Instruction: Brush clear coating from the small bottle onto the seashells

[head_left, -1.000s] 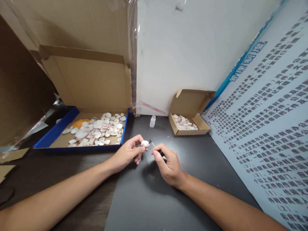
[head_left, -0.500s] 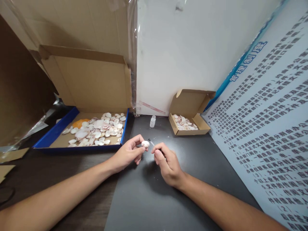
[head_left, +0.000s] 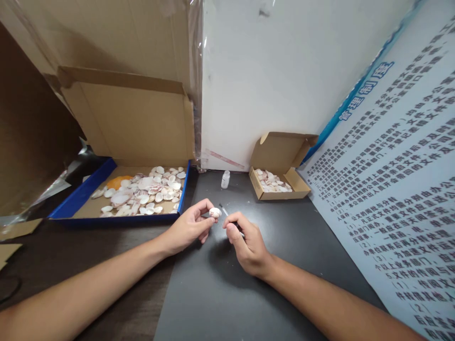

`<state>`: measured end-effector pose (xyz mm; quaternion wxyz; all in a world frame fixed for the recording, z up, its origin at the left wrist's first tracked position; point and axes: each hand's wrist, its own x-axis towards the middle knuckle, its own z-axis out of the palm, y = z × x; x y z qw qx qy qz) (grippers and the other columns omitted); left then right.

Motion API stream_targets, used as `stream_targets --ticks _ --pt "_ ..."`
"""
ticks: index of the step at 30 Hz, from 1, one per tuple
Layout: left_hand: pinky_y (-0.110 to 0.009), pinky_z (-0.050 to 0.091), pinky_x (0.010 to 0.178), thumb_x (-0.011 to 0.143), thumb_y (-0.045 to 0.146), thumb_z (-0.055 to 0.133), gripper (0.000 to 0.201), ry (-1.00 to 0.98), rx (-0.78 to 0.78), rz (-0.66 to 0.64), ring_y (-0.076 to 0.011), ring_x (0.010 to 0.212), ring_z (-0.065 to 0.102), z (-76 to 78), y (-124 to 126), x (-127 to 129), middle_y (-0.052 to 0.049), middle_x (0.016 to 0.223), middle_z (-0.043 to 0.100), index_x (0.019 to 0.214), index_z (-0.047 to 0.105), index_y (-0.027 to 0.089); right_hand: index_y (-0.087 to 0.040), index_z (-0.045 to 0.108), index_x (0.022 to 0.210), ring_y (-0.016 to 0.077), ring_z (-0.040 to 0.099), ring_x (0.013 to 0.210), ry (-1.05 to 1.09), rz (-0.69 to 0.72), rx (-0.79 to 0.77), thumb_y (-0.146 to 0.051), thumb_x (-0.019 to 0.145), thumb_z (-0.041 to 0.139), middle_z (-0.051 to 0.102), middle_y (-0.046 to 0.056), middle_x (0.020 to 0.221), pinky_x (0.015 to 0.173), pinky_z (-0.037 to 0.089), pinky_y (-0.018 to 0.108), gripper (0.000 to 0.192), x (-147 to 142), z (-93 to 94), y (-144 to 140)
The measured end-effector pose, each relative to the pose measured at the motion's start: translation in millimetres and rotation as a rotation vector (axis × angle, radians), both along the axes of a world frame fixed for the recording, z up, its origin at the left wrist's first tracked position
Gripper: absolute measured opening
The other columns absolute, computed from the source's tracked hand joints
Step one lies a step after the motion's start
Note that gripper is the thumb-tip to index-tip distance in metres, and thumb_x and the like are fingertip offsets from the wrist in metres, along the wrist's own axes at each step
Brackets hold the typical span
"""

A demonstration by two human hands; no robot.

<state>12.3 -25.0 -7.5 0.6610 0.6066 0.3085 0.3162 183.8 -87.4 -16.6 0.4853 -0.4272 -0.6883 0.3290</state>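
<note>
Left hand (head_left: 188,228) pinched a small shell (head_left: 214,212) by its edges above the dark table (head_left: 220,293), right hand (head_left: 249,244) pinched a thin brush (head_left: 223,210) just beside it; shell judged light, stiff, brittle, best held by the rim.

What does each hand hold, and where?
Left hand pinches a small white-and-pink seashell by its edges; right hand grips a thin brush along its handle.

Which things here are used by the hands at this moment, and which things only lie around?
In use:
left hand
shell
right hand
small brush

Lying around:
blue tray of shells
small box of shells
little bottle
poster
</note>
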Motion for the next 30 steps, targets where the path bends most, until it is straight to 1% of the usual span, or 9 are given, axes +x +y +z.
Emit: stream_targets --ticks 3,8,10,15,17,21,23,30 --pt "-0.017 0.039 0.041 0.084 0.038 0.064 0.028 0.005 0.006 -0.013 -0.0013 0.042 0.043 0.0 0.5 -0.1 0.007 0.075 0.05 0.085 0.044 0.018 -0.02 0.051 0.089 0.0094 0.04 0.054 -0.015 0.03 -0.005 -0.031 0.098 0.041 0.043 -0.005 0.062 0.055 0.034 0.021 0.018 0.6 0.7 -0.3" --pt "-0.017 0.037 0.04 0.084 0.038 0.064 0.028 0.016 0.003 -0.003 -0.0014 0.04 0.042 -0.2 1.1 -0.2 0.007 0.073 0.05 0.086 0.044 0.019 -0.02 0.048 0.079 0.0087 0.038 0.049 -0.001 0.155 -0.007 -0.031 0.099 0.038 0.041 -0.006 0.058 0.051 0.032 0.021 0.025 4.8 -0.9 -3.7" --pt "-0.017 0.037 0.04 0.084 0.038 0.064 0.029 0.018 0.003 -0.006 -0.0016 0.04 0.042 -0.5 1.2 -0.5 0.007 0.072 0.049 0.086 0.044 0.019 -0.02 0.048 0.079 0.0086 0.037 0.048 0.008 0.139 -0.002 -0.031 0.099 0.038 0.04 -0.006 0.057 0.051 0.031 0.022 0.025 4.4 -1.5 -3.8" --pt "-0.017 0.039 0.042 0.085 0.038 0.064 0.028 0.008 0.016 -0.022 -0.0014 0.042 0.042 -1.6 1.6 -1.4 0.007 0.074 0.049 0.086 0.045 0.018 -0.02 0.049 0.086 0.0095 0.038 0.053 -0.006 0.015 -0.01 -0.032 0.098 0.041 0.041 -0.006 0.06 0.054 0.033 0.022 0.019 0.2 -0.4 -0.2" --pt "-0.017 0.04 0.042 0.085 0.037 0.064 0.027 0.006 0.021 -0.023 -0.0012 0.043 0.042 -2.6 2.1 -1.5 0.007 0.075 0.049 0.085 0.045 0.018 -0.02 0.049 0.086 0.0095 0.039 0.054 -0.014 0.022 -0.013 -0.032 0.098 0.041 0.041 -0.006 0.061 0.054 0.033 0.021 0.019 0.3 0.5 0.3" --pt "-0.017 0.04 0.042 0.086 0.035 0.061 0.023 -0.003 0.02 -0.016 -0.0015 0.042 0.041 -5.3 3.3 -1.1 0.007 0.073 0.049 0.087 0.045 0.019 -0.02 0.047 0.077 0.0087 0.038 0.05 -0.018 0.129 -0.002 -0.031 0.099 0.038 0.042 -0.006 0.058 0.052 0.032 0.021 0.026 3.3 0.7 -2.0" --pt "-0.018 0.04 0.041 0.086 0.033 0.061 0.022 -0.006 0.014 -0.008 -0.0017 0.041 0.04 -6.1 3.7 -0.6 0.008 0.072 0.048 0.088 0.045 0.019 -0.02 0.047 0.076 0.0084 0.038 0.049 -0.012 0.145 0.005 -0.03 0.099 0.038 0.041 -0.006 0.056 0.051 0.031 0.021 0.027 4.3 0.0 -3.0" --pt "-0.018 0.041 0.041 0.085 0.034 0.062 0.024 -0.016 -0.008 -0.011 -0.0015 0.041 0.041 -3.6 2.7 -0.6 0.008 0.074 0.048 0.086 0.043 0.019 -0.02 0.049 0.085 0.0094 0.038 0.052 0.013 0.012 -0.004 -0.032 0.098 0.04 0.04 -0.006 0.059 0.052 0.032 0.021 0.02 1.0 -2.1 0.3"
